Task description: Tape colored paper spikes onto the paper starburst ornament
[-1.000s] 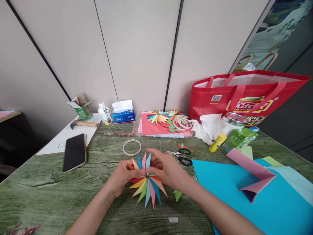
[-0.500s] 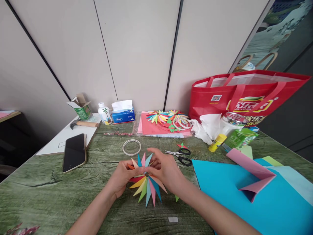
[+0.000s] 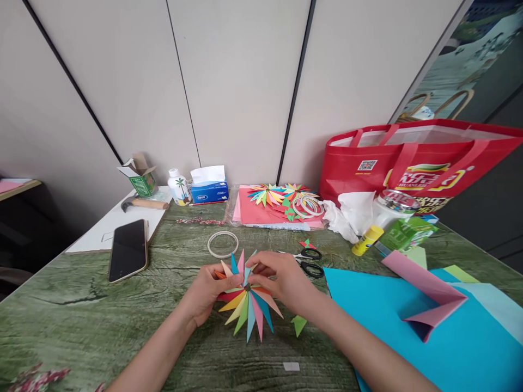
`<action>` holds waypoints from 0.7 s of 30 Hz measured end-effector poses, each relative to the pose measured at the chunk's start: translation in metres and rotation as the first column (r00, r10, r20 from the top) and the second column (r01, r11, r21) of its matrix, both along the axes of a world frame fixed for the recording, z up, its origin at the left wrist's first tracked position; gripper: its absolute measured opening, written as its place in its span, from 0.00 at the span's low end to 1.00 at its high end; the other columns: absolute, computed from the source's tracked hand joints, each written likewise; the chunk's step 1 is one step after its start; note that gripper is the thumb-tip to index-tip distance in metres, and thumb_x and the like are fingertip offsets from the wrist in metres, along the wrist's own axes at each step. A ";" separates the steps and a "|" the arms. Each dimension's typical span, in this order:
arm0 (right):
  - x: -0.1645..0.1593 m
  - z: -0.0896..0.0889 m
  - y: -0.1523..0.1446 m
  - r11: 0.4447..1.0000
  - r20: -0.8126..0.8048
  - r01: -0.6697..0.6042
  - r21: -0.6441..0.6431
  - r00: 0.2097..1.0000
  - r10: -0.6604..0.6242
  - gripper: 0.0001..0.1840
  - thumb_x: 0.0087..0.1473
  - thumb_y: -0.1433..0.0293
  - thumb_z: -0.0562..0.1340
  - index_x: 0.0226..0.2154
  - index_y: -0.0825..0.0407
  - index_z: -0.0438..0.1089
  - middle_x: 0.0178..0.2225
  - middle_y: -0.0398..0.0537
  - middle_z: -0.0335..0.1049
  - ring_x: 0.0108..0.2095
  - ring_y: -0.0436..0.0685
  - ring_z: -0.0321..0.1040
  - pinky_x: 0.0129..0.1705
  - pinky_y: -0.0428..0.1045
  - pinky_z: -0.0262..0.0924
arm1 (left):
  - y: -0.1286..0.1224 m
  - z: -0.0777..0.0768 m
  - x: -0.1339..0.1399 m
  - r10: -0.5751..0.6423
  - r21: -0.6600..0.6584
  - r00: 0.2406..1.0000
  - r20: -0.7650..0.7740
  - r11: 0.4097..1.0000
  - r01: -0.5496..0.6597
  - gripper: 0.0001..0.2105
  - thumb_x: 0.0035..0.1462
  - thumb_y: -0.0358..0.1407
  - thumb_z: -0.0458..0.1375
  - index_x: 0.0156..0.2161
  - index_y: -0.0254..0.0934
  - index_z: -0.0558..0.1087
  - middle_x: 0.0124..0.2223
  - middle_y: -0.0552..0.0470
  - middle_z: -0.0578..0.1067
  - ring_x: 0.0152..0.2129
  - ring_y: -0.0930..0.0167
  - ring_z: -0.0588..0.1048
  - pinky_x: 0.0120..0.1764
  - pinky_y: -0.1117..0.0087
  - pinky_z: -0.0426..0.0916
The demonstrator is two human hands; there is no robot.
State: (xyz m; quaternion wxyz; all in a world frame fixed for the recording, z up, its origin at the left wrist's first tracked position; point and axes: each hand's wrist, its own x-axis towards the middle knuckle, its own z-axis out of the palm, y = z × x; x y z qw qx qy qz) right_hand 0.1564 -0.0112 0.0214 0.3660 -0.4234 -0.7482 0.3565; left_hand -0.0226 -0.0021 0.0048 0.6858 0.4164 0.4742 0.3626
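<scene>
A many-pointed folded paper star [image 3: 249,310] in yellow, green, blue, pink and orange is held above the green wood-patterned table [image 3: 196,354]. My left hand [image 3: 208,294] pinches its upper left points, thumb on top near the middle. On the upper right side my right hand [image 3: 280,275] is closed on a pale blue point, thumb and finger close to the small central hole. Some of the upper right points are hidden behind my right fingers. Beside my right forearm lies a green paper piece [image 3: 299,325]. Black-handled scissors [image 3: 311,261] lie just beyond my right hand.
A tape roll [image 3: 223,245] lies behind the star. Blue paper [image 3: 392,337] with a folded pink sheet [image 3: 425,283] covers the right side, near a yellow glue stick [image 3: 368,240]. A phone [image 3: 128,250] and hammer [image 3: 145,203] are left. A red bag [image 3: 368,179] stands behind.
My right hand's fingers have shifted on the star's upper right points, and the pale blue point is now pinched nearer the middle. The whole view has shifted slightly.
</scene>
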 end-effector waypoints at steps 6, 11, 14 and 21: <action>0.007 0.004 0.002 0.993 0.170 -0.031 0.110 0.985 0.012 0.04 0.49 0.76 0.60 0.29 0.52 0.68 0.24 0.41 0.70 0.25 0.50 0.66 0.28 0.43 0.58 | 0.000 0.002 -0.001 -0.014 -0.012 1.000 0.005 1.000 0.014 0.13 0.32 0.39 0.69 0.23 0.32 0.75 0.21 0.51 0.76 0.21 0.70 0.73 0.27 0.71 0.65; 0.006 0.001 0.002 0.957 0.247 -0.072 0.281 0.969 0.000 0.06 0.52 0.74 0.58 0.31 0.52 0.71 0.27 0.45 0.72 0.26 0.51 0.66 0.29 0.44 0.55 | 0.001 0.001 -0.002 -0.018 -0.022 1.000 0.011 1.000 0.018 0.13 0.33 0.39 0.68 0.23 0.32 0.75 0.22 0.50 0.76 0.22 0.69 0.73 0.28 0.70 0.65; 0.004 -0.001 0.001 0.943 0.286 -0.077 0.323 0.958 -0.020 0.09 0.54 0.73 0.56 0.30 0.52 0.71 0.27 0.47 0.72 0.26 0.51 0.66 0.28 0.44 0.54 | 0.000 0.001 -0.002 -0.015 -0.028 1.000 0.014 0.999 0.015 0.12 0.34 0.39 0.68 0.22 0.32 0.74 0.22 0.51 0.76 0.22 0.69 0.74 0.28 0.70 0.66; 0.001 -0.001 -0.001 0.928 0.312 -0.106 0.357 0.950 -0.012 0.10 0.54 0.75 0.54 0.27 0.55 0.71 0.26 0.48 0.70 0.26 0.50 0.65 0.27 0.43 0.53 | 0.000 -0.001 -0.002 0.000 -0.041 1.000 0.016 0.999 0.001 0.12 0.34 0.38 0.68 0.21 0.32 0.74 0.22 0.51 0.76 0.20 0.72 0.73 0.27 0.72 0.65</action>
